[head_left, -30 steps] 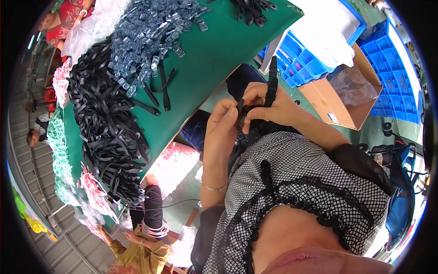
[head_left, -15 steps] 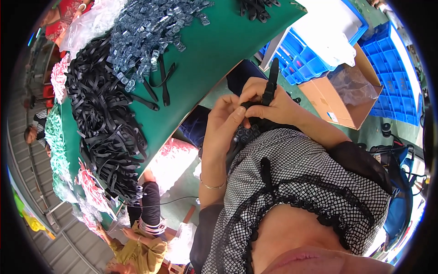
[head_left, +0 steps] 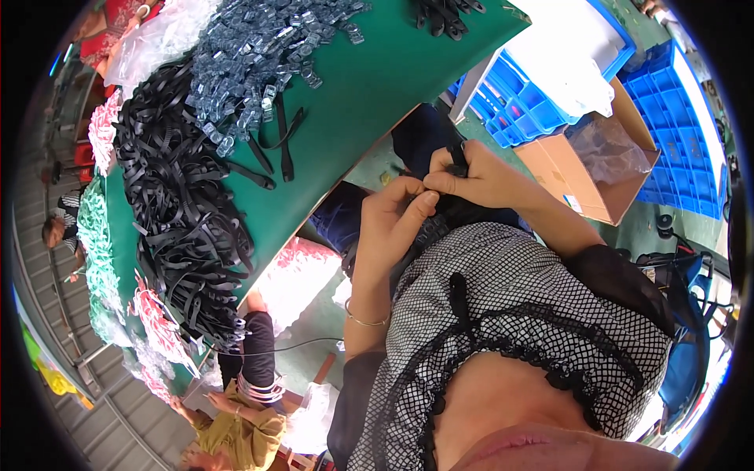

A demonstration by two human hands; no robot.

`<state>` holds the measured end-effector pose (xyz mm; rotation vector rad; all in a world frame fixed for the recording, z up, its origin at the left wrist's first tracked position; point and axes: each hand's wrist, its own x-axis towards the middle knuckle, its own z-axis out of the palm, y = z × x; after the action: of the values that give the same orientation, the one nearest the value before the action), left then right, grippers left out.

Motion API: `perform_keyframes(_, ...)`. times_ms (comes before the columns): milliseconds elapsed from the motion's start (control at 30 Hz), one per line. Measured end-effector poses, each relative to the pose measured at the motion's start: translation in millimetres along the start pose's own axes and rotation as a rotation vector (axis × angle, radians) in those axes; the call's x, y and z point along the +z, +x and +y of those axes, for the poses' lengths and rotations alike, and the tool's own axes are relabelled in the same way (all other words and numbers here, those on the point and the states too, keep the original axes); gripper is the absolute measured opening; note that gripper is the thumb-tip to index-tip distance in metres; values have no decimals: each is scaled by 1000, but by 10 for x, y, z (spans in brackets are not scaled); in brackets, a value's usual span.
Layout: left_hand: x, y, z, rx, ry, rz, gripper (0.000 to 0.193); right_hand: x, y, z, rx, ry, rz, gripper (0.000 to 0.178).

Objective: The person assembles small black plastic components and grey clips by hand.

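Observation:
In front of my lap my two hands meet at the fingertips. My right hand (head_left: 481,179) is closed on a black rubbery strap (head_left: 456,155), part of which sticks up past the fingers. My left hand (head_left: 390,221) is closed in a pinch beside the right thumb; what lies between its fingertips is mostly hidden. On the green table (head_left: 345,102) lies a large heap of similar black straps (head_left: 177,180). Beyond it is a pile of clear bluish plastic buckles (head_left: 251,59). A few loose straps (head_left: 284,145) lie beside the heaps.
More black straps (head_left: 444,16) lie at the table's far edge. To the right stand blue crates (head_left: 522,106) and an open cardboard box (head_left: 585,177) holding clear plastic. Pink and green bundles (head_left: 98,243) line the left side. A co-worker (head_left: 236,432) sits at lower left.
The strap's long upright end no longer rises above my right hand; only a short part shows. My left fingertips have drawn slightly apart, and my right hand has shifted a little.

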<state>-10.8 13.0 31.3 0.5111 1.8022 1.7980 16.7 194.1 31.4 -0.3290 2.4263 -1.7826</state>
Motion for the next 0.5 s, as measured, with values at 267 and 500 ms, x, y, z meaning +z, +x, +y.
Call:
perform_keyframes(267,31,-109,-3,-15,-227,-121,17,126,-137,-41,207,772,-163,22)
perform_keyframes(500,107,-194,-179,11,-781,-183,26,251,-198,-62,145,1218,-226,21)
